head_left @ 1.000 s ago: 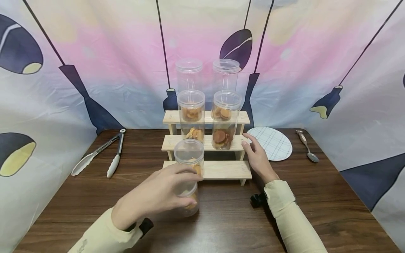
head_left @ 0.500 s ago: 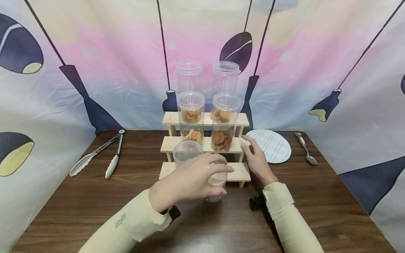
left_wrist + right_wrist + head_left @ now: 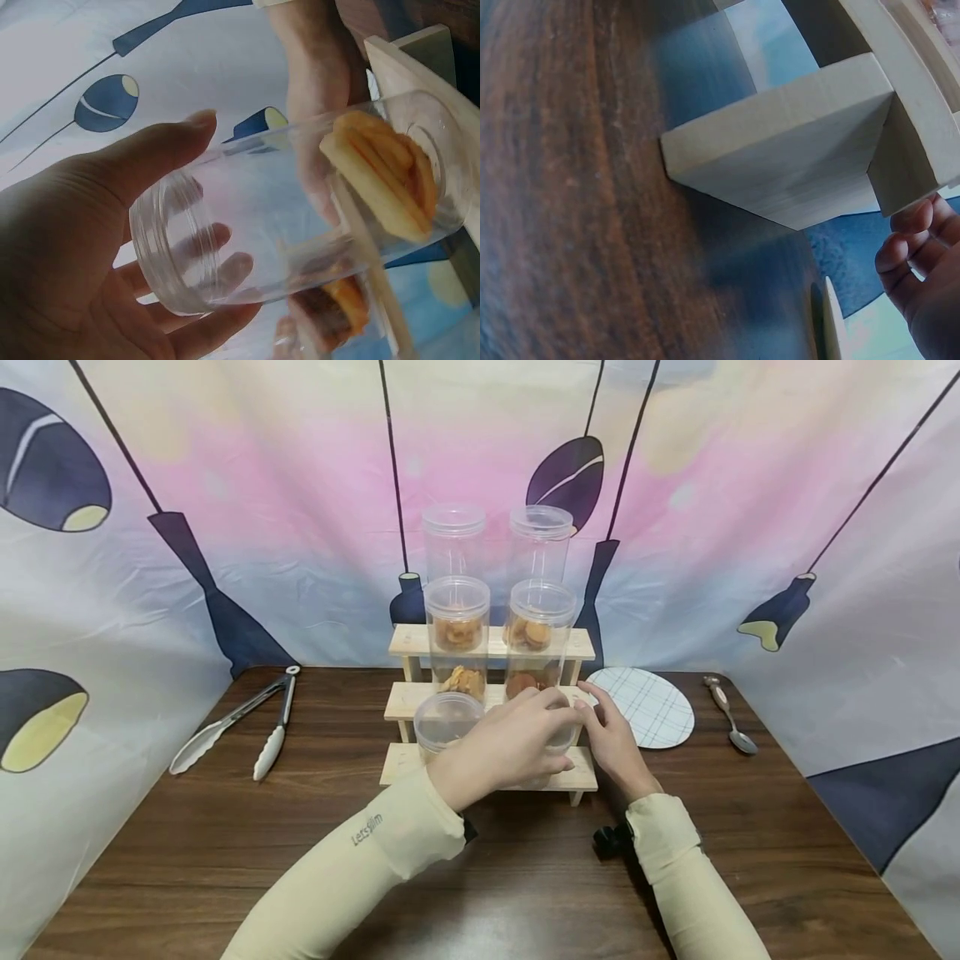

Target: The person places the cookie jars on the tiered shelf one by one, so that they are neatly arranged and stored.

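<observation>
My left hand (image 3: 517, 739) grips a clear lidded jar (image 3: 255, 195) by its lid end, thumb on one side and fingers on the other. Pale wafer-like biscuits (image 3: 382, 172) lie at the jar's bottom. In the head view this hand mostly hides the jar, which is at the right part of the lowest tier of a stepped wooden stand (image 3: 401, 766). Whether its base rests on the board I cannot tell. My right hand (image 3: 618, 743) holds the right end of the middle tier between thumb and index finger; its other fingers curl beneath (image 3: 922, 255).
Another jar (image 3: 448, 722) stands at the left of the lowest tier. Jars with biscuits (image 3: 457, 635) fill the upper tiers. Tongs (image 3: 273, 727) lie at the left, a checked round mat (image 3: 652, 710) and a spoon (image 3: 731, 714) at the right. A patterned cloth (image 3: 315, 527) hangs behind.
My left hand has carried the jar from the table in front of the stand rightward and away to the lowest tier's right side. The right hand has stayed at the stand.
</observation>
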Motion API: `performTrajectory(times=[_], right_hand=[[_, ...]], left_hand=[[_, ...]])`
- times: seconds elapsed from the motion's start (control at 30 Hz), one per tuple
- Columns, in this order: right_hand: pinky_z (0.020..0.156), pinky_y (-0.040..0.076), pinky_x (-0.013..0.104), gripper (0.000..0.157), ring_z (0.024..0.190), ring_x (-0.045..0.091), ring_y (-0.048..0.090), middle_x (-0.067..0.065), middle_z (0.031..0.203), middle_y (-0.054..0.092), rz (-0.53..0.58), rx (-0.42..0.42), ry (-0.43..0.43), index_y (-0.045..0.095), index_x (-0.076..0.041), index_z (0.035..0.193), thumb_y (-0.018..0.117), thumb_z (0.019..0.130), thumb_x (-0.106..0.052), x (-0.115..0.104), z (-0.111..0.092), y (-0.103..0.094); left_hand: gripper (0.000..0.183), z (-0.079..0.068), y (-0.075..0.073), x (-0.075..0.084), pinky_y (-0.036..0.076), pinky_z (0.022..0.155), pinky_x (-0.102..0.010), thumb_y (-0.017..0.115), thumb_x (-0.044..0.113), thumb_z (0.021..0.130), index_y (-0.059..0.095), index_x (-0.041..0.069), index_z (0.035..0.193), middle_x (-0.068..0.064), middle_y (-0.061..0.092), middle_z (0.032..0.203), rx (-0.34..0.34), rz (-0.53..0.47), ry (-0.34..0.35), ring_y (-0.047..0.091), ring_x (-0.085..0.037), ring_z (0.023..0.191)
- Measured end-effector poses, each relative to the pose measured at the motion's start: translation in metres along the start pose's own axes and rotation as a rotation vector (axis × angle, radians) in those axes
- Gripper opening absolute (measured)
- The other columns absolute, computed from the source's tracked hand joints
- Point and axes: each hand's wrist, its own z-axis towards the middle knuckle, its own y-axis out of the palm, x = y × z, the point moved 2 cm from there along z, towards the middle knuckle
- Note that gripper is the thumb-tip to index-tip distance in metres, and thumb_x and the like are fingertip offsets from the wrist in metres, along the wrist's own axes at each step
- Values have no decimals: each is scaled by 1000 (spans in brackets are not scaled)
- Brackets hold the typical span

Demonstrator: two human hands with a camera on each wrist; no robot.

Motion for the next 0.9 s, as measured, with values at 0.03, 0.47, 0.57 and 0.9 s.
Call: performTrajectory(times=[0.03, 0.47, 0.57, 0.9], right_hand=[[78, 43, 39, 59, 85, 25, 53, 11, 99, 60, -1, -2, -1, 41, -31, 152, 41, 101, -61, 0, 0, 0], [76, 43, 39, 58, 85, 26, 54, 12, 98, 60, -1, 5, 4, 42, -30, 152, 41, 102, -59, -2, -1, -1], [77, 43, 39, 59, 86, 25, 54, 12, 99, 60, 3, 10, -2, 42, -28, 152, 41, 102, -59, -1, -1, -2], [75, 43, 40, 59, 84, 26, 53, 11, 97, 58, 11, 8, -4, 42, -26, 152, 41, 102, -58, -2, -2, -1]], left_hand=[[52, 1, 2, 0, 54, 83, -39, 80, 37, 85, 65, 24, 132, 0, 60, 125, 3, 6, 0, 56, -22, 112], [50, 4, 11, -2, 54, 79, -38, 80, 37, 85, 66, 24, 132, -1, 59, 124, 19, 7, -21, 54, -21, 107], [48, 4, 12, -3, 53, 82, -38, 79, 35, 86, 66, 24, 132, -1, 58, 124, 32, 5, -18, 53, -21, 110], [46, 2, 13, -8, 51, 92, -40, 81, 35, 85, 68, 21, 127, -6, 58, 129, 119, 63, 24, 55, -25, 118]])
